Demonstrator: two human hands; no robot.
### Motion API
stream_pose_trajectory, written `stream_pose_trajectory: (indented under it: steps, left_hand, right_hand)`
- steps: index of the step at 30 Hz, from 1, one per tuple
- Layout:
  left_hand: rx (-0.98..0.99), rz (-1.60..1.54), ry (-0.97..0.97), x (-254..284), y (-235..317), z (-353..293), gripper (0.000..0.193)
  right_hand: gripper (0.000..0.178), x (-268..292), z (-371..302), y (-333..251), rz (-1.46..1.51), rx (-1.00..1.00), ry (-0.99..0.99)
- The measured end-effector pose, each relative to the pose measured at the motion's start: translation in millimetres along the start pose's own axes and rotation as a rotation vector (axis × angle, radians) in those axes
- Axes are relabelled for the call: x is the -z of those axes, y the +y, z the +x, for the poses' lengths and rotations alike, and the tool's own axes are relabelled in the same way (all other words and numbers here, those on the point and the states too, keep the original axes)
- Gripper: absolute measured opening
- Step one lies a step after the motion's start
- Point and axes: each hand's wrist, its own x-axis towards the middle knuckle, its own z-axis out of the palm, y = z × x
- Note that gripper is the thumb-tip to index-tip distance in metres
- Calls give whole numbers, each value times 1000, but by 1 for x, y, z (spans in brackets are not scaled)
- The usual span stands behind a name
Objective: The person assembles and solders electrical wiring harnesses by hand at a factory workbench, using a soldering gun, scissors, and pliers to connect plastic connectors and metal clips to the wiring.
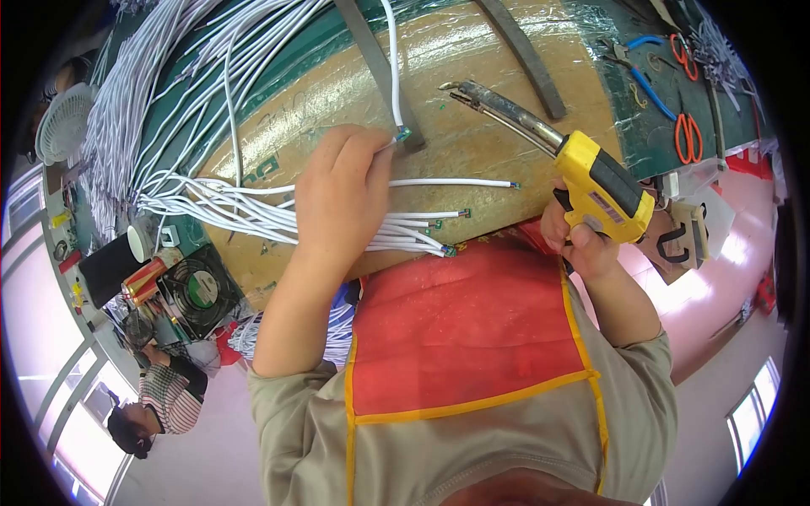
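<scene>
My left hand point(344, 181) is closed in a pinch at the end of a white cable point(393, 63), beside a tiny green circuit board point(402, 133). The cable runs up and away past the far edge of the view. In my right hand point(580, 240) is a yellow and black soldering gun point(606, 187), its metal tip pointing far left, apart from the cable end. Below and beside my left hand lie several more white cables point(456, 182), with small green ends pointing right. My left fingertips are partly hidden by the hand itself.
A brown board point(472, 76) covers the green bench, with two dark metal bars point(527, 63) on it. Large bundles of white cables point(126, 135) spread at the left, near a black fan point(200, 291). Pliers point(650, 80) and red-handled scissors point(688, 139) lie right. Another person point(173, 392) sits at far left.
</scene>
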Motion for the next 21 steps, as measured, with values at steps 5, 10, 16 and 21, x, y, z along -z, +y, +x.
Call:
stream_pose_trajectory:
  steps: [5,10,16,21]
  left_hand:
    - [-239,95,224,21,4,15,14]
    - [-81,76,217,46,17,34,7]
    - [13,28,229,59,19,41,12]
    - [158,-118,227,59,15,42,13]
  right_hand:
    - [75,6,2,-4,72,33,-10]
    - [75,8,3,-6,125,58,-5]
    - [74,8,4,-8,117,99,0]
    - [72,8,6,-10,111,123,18]
